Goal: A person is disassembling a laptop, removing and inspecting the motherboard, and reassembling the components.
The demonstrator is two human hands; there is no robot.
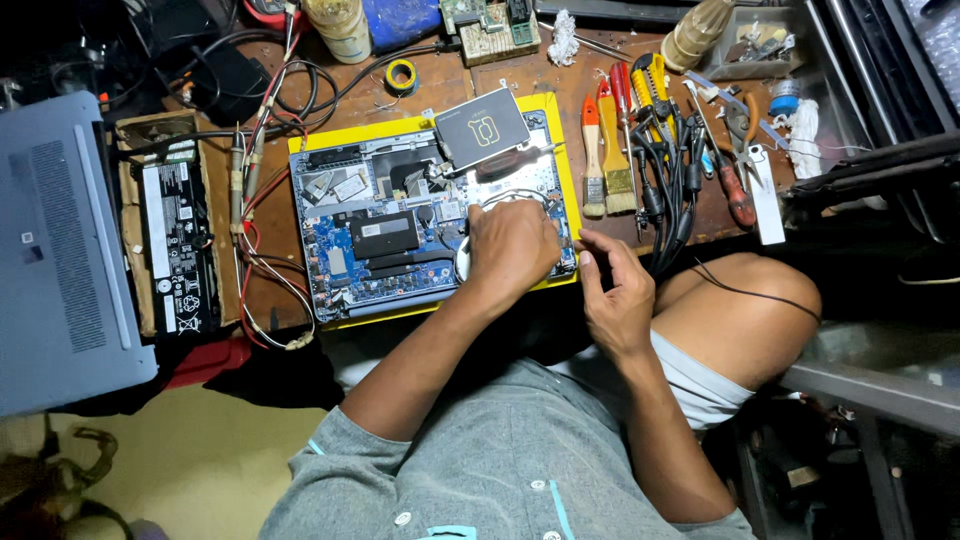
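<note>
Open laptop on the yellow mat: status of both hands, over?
Left hand down on open laptop, lower right corner. Right hand at the mat edge, apparently empty. Drive resting across top.

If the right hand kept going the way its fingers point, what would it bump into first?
Probably the yellow mat's right edge: the right hand points up and slightly left beside the open laptop. Depth is unclear.

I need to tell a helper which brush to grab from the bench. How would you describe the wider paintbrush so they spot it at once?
Start at the opened laptop lying on its yellow mat. Just right of the mat's edge, two brushes lie side by side on the wooden bench. The wider brush is the right one, with pale bristles and a yellowish handle; its narrower neighbour has an orange handle.
</note>
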